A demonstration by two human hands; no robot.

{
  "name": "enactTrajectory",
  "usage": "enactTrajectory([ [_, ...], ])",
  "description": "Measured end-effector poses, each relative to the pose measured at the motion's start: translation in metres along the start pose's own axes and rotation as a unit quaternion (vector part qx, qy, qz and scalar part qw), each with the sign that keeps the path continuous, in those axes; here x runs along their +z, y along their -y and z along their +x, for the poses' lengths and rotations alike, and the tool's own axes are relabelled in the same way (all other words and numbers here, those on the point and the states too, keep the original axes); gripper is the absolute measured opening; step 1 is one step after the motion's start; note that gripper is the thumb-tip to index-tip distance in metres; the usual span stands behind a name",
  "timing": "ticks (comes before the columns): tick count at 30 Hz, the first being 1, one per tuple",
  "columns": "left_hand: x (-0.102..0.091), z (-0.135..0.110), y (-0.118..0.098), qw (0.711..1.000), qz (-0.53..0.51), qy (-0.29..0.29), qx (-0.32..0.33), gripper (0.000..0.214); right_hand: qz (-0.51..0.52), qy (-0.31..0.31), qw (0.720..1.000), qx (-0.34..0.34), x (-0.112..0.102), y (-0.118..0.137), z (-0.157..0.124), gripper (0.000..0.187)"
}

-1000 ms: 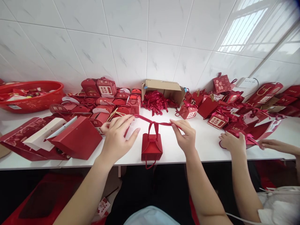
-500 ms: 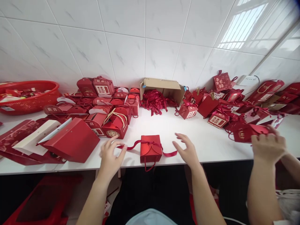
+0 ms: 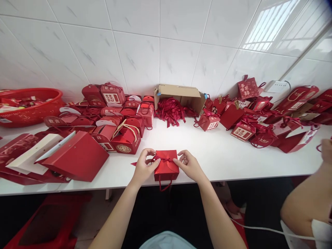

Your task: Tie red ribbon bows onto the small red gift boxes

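A small red gift box [image 3: 166,169] lies on the white table in front of me, its cord handle [image 3: 165,187] hanging toward the front edge. Across its top runs a dark red ribbon [image 3: 166,159], crossed at the middle. My left hand [image 3: 146,165] pinches the ribbon at the box's left side, and one pointed ribbon end shows just left of that hand. At the right side, my right hand [image 3: 189,165] has thumb and fingers closed on the ribbon, close to the crossing.
Many red gift boxes [image 3: 127,147] crowd the left, near a red plastic basket [image 3: 33,117]. A cardboard box [image 3: 180,90] of ribbons stands against the wall. More decorated boxes [image 3: 241,132] are piled at right, where a co-worker's arm [image 3: 303,197] reaches in.
Both my hands have come inward from beside the box onto the ribbon, and their fingers have closed. The co-worker's hand has moved right, away from the pile.
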State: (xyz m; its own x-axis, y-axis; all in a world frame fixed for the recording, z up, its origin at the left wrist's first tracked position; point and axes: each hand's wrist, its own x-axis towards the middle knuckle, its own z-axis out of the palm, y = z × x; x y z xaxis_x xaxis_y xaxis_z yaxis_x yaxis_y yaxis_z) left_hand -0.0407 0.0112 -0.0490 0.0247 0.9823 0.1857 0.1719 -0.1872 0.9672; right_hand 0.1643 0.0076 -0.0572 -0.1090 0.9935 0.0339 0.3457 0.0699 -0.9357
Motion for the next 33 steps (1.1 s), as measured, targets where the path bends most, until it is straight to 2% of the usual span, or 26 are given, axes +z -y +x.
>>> enactTrajectory([
  [3, 0.0, 0.0, 0.004, 0.998, -0.012, 0.012, -0.056, 0.024, 0.005, 0.065, 0.998, 0.025, -0.004, 0.001, 0.004, 0.041],
  [6, -0.005, 0.002, 0.007, 0.995, 0.013, 0.049, -0.08, 0.023, 0.051, 0.128, 0.99, 0.034, -0.01, 0.003, 0.007, 0.048],
  [11, -0.011, 0.004, 0.004, 0.986, 0.04, 0.123, -0.105, 0.041, 0.144, 0.183, 0.971, 0.057, -0.018, 0.004, 0.007, 0.043],
  [13, -0.012, 0.004, 0.002, 0.987, 0.041, 0.109, -0.108, 0.043, 0.161, 0.193, 0.966, 0.066, -0.02, 0.002, 0.007, 0.038],
  [17, -0.009, 0.003, 0.002, 0.995, 0.064, 0.003, -0.075, 0.043, 0.165, 0.144, 0.974, 0.05, -0.023, -0.002, 0.01, 0.037],
  [19, -0.008, 0.001, 0.003, 0.994, 0.083, -0.032, -0.065, 0.043, 0.15, 0.131, 0.979, 0.044, -0.025, -0.005, 0.012, 0.039],
  [25, -0.008, -0.003, 0.006, 0.99, 0.121, -0.025, -0.068, 0.04, 0.073, 0.137, 0.984, 0.084, -0.034, -0.004, 0.009, 0.04],
  [28, -0.01, -0.005, 0.005, 0.986, 0.149, -0.07, -0.03, 0.032, 0.065, 0.163, 0.983, 0.062, -0.042, 0.005, 0.002, 0.042],
  [30, -0.01, -0.005, -0.001, 0.977, 0.175, -0.118, 0.029, 0.038, 0.1, 0.165, 0.98, 0.038, -0.046, 0.013, -0.002, 0.04],
  [31, -0.009, -0.005, -0.006, 0.973, 0.186, -0.122, 0.065, 0.039, 0.124, 0.161, 0.979, 0.026, -0.047, 0.018, -0.003, 0.036],
  [33, -0.006, -0.005, -0.019, 0.969, 0.197, -0.067, 0.133, 0.03, 0.171, 0.147, 0.974, 0.002, -0.046, 0.029, -0.005, 0.028],
])
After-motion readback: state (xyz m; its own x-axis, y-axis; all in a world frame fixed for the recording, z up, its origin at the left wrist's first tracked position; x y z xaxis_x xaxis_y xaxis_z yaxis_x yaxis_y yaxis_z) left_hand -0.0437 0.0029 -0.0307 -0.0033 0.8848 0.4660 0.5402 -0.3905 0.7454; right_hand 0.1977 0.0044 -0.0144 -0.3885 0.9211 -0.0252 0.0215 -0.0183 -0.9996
